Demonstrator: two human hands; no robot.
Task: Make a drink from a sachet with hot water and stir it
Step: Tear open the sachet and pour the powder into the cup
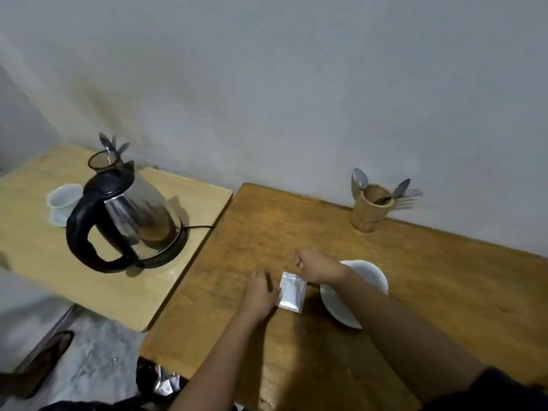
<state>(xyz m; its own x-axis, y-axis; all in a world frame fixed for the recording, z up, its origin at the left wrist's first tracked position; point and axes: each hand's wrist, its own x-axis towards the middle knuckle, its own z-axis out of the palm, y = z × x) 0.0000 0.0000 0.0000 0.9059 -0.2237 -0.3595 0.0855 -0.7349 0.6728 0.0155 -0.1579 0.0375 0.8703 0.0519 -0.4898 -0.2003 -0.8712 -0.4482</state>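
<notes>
A small silvery-white sachet [291, 292] is held just above the brown wooden table [415, 268]. My left hand [259, 292] pinches its lower left edge. My right hand [318, 266] is closed at its top right corner. Behind my right forearm stands a white cup [370, 275], partly hidden. On the lighter side table [44, 232] to the left sits a steel electric kettle [133, 215] with a black handle and lid, on its base. A wooden holder [370, 207] with spoons and forks stands by the wall.
A white cup [63, 203] and a mesh holder with spoons [103, 160] stand behind the kettle. The kettle's cord [201, 227] runs toward the gap between tables. A dark bag with foil packets [163, 384] lies on the floor, a sandalled foot [44, 360] at lower left.
</notes>
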